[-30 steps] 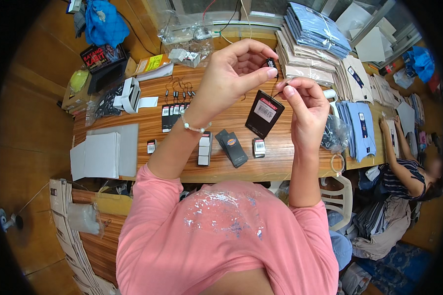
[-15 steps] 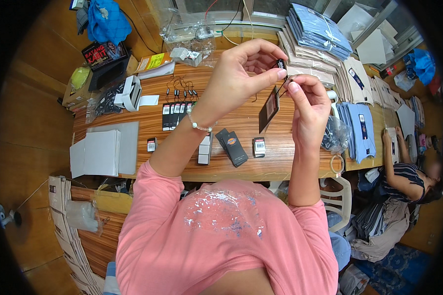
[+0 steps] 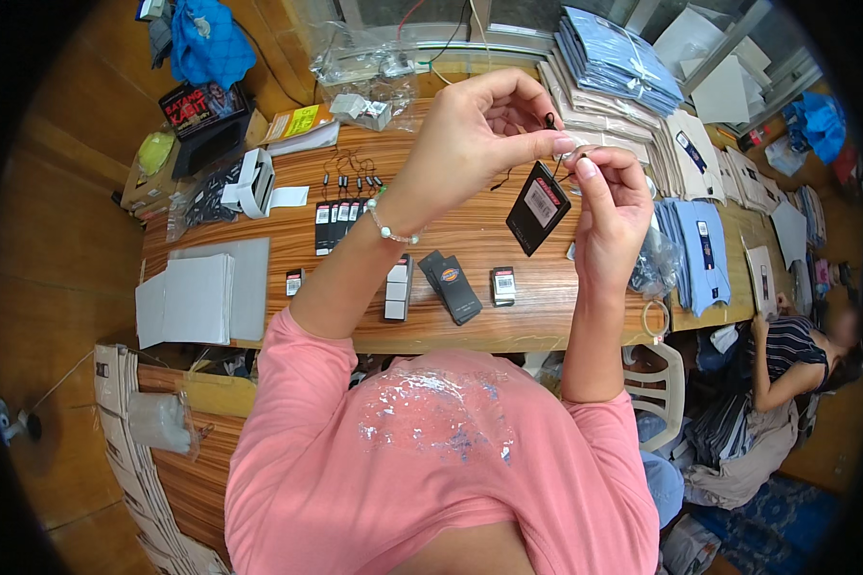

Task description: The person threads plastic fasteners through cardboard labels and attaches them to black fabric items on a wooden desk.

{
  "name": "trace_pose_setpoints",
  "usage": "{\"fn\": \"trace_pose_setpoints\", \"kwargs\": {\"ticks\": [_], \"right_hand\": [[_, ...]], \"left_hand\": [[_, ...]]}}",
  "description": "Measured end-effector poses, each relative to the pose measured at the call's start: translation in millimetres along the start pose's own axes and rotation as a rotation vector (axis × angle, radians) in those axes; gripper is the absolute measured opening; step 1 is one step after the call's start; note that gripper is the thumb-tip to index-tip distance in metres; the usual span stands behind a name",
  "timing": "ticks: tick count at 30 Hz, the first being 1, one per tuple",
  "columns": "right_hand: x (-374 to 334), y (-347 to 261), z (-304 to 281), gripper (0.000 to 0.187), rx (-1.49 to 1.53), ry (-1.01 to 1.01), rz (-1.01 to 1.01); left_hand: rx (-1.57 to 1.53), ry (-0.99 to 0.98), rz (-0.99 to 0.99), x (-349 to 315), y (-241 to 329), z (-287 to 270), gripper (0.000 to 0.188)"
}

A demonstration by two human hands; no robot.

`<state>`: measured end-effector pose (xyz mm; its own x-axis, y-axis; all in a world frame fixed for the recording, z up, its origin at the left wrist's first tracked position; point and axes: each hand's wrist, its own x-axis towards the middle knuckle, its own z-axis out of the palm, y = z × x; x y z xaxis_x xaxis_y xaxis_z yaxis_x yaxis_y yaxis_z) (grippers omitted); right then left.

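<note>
Cord (image 3: 560,167), thin and black, runs between my two raised hands: my left hand (image 3: 479,125) grips one part of it between thumb and bent forefinger, and my right hand (image 3: 612,211) pinches it at thumb and fingertip just beside, with the fingers of both curled. The black tag (image 3: 537,211) hangs from it, tilted, in the air over the table, its face with a white label and a red band toward me. A beaded bracelet (image 3: 393,236) circles my left wrist. Below, on the striped wooden table (image 3: 479,240), a row of black tags (image 3: 340,226) lies with their cords stretched toward the far edge. Nearer me are a pile of labelled tags (image 3: 398,290), a few dark tags (image 3: 454,287) fanned over each other, and a small stack (image 3: 504,287) to their right. Further left, white sheets (image 3: 197,302) lie near an open white box (image 3: 252,182). At the far edge a clear plastic bag (image 3: 360,72) stands crumpled beside a yellow-and-orange packet (image 3: 299,121). To my right are a bag of dark pieces (image 3: 654,266), folded blue garments (image 3: 695,259), and a tall beige pile (image 3: 599,120) topped by a tied blue bundle (image 3: 618,57). Well apart, beyond a white chair (image 3: 674,393), a co-worker (image 3: 798,347) in a striped top is at the right.
</note>
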<state>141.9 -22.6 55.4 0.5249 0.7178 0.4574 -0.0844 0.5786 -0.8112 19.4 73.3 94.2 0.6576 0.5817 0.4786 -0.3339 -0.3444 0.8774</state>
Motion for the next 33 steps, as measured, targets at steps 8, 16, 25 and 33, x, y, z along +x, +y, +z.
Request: {"fn": "trace_pose_setpoints", "kwargs": {"ticks": [8,16,25,33], "right_hand": [[-1.6,0.2,-0.2,0.009,-0.038,-0.007,0.025],[-2.8,0.2,0.0,0.007,-0.081,-0.007,0.025],[-3.2,4.3,-1.4,0.007,-0.036,-0.019,0.072],[-2.3,3.6,-2.8,0.022,-0.016,-0.037,0.034]], "left_hand": [[-0.113,-0.026,-0.041,3.0,-2.5,1.3,0.015],[-0.193,-0.036,-0.087,3.4,-11.6,0.0,0.017],[-0.180,-0.017,-0.115,2.0,-15.6,1.0,0.018],[-0.081,0.012,-0.087,1.7,-12.6,4.7,0.018]]}}
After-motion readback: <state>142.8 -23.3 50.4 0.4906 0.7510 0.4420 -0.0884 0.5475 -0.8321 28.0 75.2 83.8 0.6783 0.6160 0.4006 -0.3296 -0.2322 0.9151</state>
